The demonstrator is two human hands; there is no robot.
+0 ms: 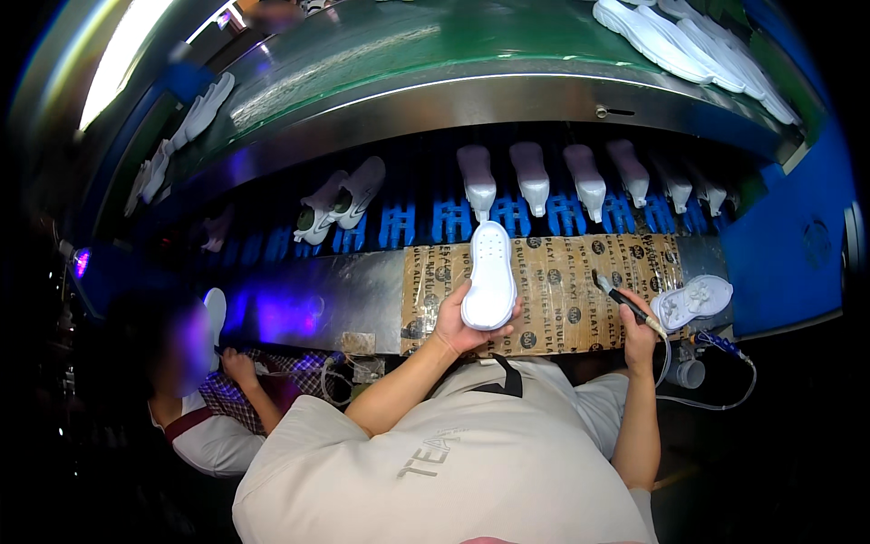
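The left hand (pixel 453 322) is closed around the lower end of a white shoe sole (pixel 489 275), fingers curled up its edges, holding it upright over the middle of the table (pixel 362 295). The perforated face of the shoe sole points toward the camera.

The right hand (pixel 640 328) is closed around a thin brush tool (pixel 623 297), tip pointing up and to the left. A hose (pixel 716 403) runs from the tool's lower end and loops down past the table's near right edge.

The table is a metal surface; printed brown cardboard (pixel 571 281) covers its middle and right part. A second white sole (pixel 693 301) lies flat at the right edge of the cardboard, just beside the right hand. A small grey cup (pixel 691 373) hangs below the near right corner; its contents cannot be seen.

Beyond the table's far edge, a blue conveyor rack (pixel 507 218) carries a row of grey shoe lasts (pixel 530 177) and a pair of white shoes (pixel 340 201).

At the left, another person (pixel 213 399) is seated.
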